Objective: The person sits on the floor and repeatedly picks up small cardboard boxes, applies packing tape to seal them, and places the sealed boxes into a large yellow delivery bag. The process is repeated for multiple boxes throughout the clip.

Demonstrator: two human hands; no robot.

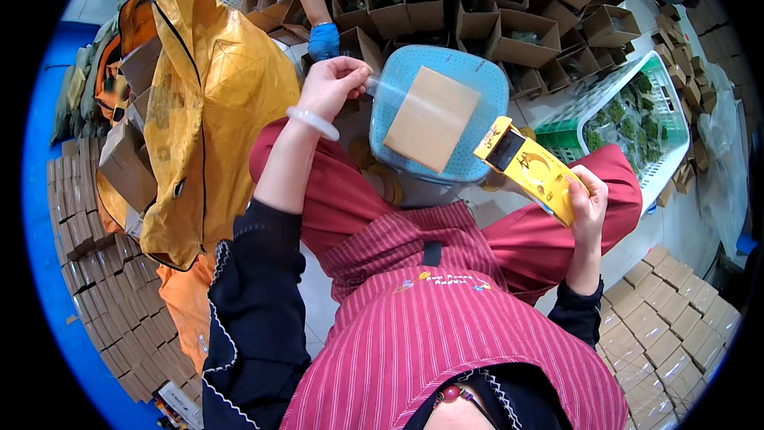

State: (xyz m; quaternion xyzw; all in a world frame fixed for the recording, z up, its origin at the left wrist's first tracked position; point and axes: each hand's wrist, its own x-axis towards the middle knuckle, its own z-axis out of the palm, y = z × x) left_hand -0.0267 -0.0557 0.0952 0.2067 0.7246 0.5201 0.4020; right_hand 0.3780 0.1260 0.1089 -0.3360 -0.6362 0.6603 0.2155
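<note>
My left hand (334, 83), with a pale bangle at its wrist, pinches the end of a clear strip, perhaps tape, that stretches over a flat brown cardboard box (433, 119). The box lies on a light blue plastic stool (403, 80) between my knees. My right hand (588, 197) grips the lower end of a long yellow printed carton (531, 170), tilted beside the stool's right edge. The carton's upper end is open and shows a dark inside. Where the strip's far end is fixed I cannot tell.
A co-worker's blue-gloved hand (324, 42) is just beyond my left hand. Open cardboard boxes (525, 39) crowd the far side. A large yellow bag (239, 89) stands left, a white and green crate (671, 107) of bagged greenery right. Small boxes (668, 322) are stacked at lower right.
</note>
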